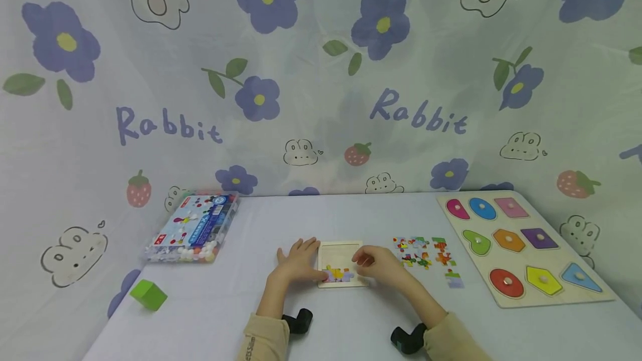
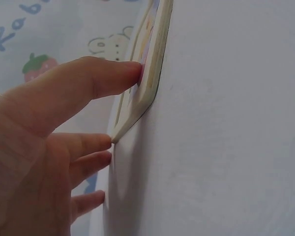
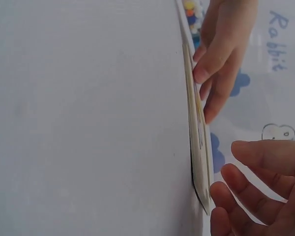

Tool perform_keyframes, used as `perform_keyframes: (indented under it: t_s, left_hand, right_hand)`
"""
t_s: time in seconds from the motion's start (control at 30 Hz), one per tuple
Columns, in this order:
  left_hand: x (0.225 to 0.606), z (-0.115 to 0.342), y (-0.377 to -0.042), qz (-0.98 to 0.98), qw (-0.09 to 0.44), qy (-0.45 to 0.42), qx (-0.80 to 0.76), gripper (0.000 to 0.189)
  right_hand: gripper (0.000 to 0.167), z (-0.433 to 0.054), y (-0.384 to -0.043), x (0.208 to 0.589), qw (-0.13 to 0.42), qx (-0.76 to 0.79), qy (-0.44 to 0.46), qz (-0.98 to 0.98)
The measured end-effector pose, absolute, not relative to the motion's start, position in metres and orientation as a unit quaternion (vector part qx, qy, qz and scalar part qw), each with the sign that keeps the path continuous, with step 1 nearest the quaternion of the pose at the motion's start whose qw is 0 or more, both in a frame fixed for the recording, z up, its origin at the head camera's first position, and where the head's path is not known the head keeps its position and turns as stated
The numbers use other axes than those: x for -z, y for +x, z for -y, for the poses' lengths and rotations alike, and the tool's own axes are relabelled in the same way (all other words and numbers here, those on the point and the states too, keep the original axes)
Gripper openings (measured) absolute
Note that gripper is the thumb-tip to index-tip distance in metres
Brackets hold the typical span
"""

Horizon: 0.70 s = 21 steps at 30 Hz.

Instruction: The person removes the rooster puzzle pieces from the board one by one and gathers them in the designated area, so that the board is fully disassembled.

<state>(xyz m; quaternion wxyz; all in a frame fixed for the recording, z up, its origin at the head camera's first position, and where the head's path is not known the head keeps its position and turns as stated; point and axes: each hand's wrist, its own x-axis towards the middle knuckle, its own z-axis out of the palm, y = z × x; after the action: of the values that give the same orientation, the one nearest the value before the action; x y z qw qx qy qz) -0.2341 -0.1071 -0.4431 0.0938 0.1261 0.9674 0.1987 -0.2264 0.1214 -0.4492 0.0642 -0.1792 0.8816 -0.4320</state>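
A small wooden puzzle tray (image 1: 337, 253) lies flat on the table, with joined jigsaw pieces (image 1: 339, 275) along its near edge and bare wood behind them. My left hand (image 1: 300, 262) is at the tray's left side, fingers spread. In the left wrist view its thumb (image 2: 115, 77) presses on the pieces near the tray's rim (image 2: 160, 59). Just over the tray's right edge hovers my right hand (image 1: 380, 264), its fingers loosely bent. The right wrist view shows nothing between its thumb (image 3: 265, 156) and fingers.
Loose jigsaw pieces (image 1: 412, 252) lie right of the tray, with more pieces (image 1: 443, 252) beside them. Farther right is a knob puzzle board (image 1: 481, 222) of coloured shapes. At the left are a clear box of beads (image 1: 193, 224) and a green block (image 1: 149, 294). A printed curtain (image 1: 311, 99) hangs behind.
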Motion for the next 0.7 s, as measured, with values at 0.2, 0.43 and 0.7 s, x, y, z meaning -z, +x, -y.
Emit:
perform_keyframes:
  t_s: [0.2,0.43,0.7]
  left_hand:
    - [0.443,0.107,-0.233,-0.967,0.095,0.127,-0.199,0.081]
    - [0.444,0.108,-0.234,-0.965,0.097,0.13,-0.204,0.082]
    - [0.445,0.108,-0.234,-0.965,0.1,0.133,-0.201,0.082]
  right_hand:
    - [0.023,-0.107,-0.224,0.451,0.073,0.386,-0.2,-0.898]
    - [0.02,-0.101,-0.221,0.455,0.068,0.359,-0.197,-0.91]
    - [0.023,-0.099,-0.223,0.456,0.061,0.394,-0.207,-0.893]
